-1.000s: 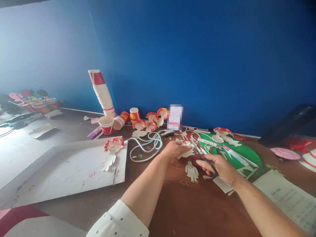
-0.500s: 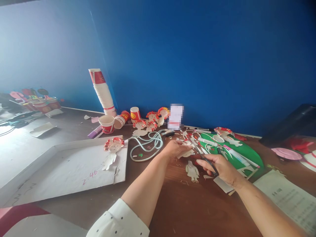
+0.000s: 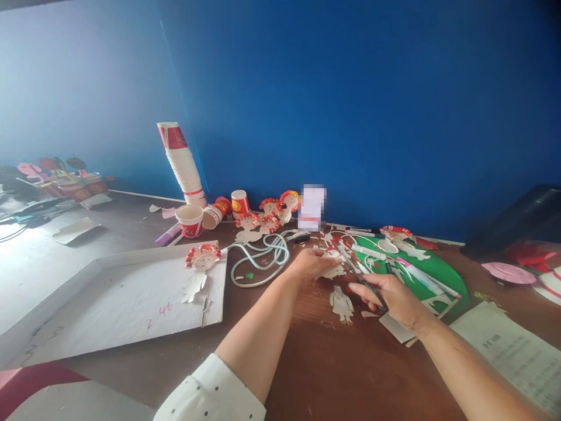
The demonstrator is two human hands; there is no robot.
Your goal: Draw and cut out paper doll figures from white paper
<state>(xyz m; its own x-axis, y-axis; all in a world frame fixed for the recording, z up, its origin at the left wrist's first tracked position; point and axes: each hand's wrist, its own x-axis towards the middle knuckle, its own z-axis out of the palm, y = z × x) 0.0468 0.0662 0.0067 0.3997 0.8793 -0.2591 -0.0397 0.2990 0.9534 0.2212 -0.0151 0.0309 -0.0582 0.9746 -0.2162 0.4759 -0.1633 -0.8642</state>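
My left hand point(image 3: 310, 264) pinches a small white paper cutout point(image 3: 333, 271) above the brown table. My right hand point(image 3: 391, 295) is closed around the dark handles of a pair of scissors point(image 3: 370, 289), whose blades point up and left beside the paper. Whether the blades touch it I cannot tell. Just below lies another white paper figure point(image 3: 340, 305) with arms and legs. A similar figure with a red-fringed round head point(image 3: 202, 257) rests on the white cardboard lid at the left.
The white cardboard lid point(image 3: 123, 304) fills the left side. A pale cable point(image 3: 258, 275) lies coiled ahead of my left hand. Behind stand a tall paper cup stack point(image 3: 186, 169) and several cups. Markers lie over a green sheet point(image 3: 447, 272); a printed page point(image 3: 508, 351) is at right.
Almost nothing differs. The paper in my left hand has shifted slightly near the scissor blades; both arms stay in place.
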